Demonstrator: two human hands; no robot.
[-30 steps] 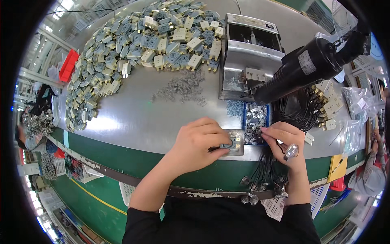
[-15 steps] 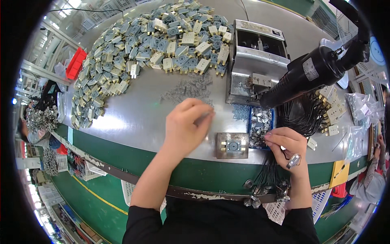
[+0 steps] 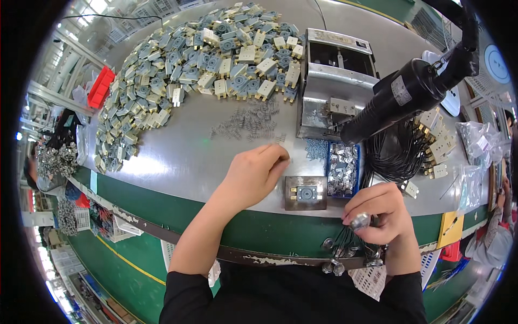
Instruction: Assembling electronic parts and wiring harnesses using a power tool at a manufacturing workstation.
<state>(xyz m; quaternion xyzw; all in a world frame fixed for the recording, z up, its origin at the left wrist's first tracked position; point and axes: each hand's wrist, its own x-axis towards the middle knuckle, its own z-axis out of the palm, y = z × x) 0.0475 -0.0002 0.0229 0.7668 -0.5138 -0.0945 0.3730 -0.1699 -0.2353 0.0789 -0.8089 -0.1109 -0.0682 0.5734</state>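
My left hand (image 3: 253,175) hovers above the steel tabletop with its fingers pinched together; whatever they hold, if anything, is hidden. Just beyond it lie loose small coil springs (image 3: 251,120). To its right sits a metal fixture block (image 3: 291,203) bearing a grey switch body (image 3: 307,194) with brass terminals. My right hand (image 3: 384,213) is closed at the front edge of the bench, a round silver metal part (image 3: 360,220) in its fingers. Below it, black wires with round metal ends (image 3: 338,267) hang over the edge. A blue tray (image 3: 329,178) of small metal pieces lies beyond that hand.
A large heap of grey and cream switch housings (image 3: 216,59) covers the back left. A steel machine (image 3: 324,108) and a black cylindrical tool (image 3: 399,94) on an arm stand at the back right. Black wires (image 3: 402,154) and more housings (image 3: 440,143) lie farther right.
My right hand has drawn back from the blue tray toward the bench edge, turning the round metal part. My left hand has moved slightly right and nearer the fixture, its fingers closing.
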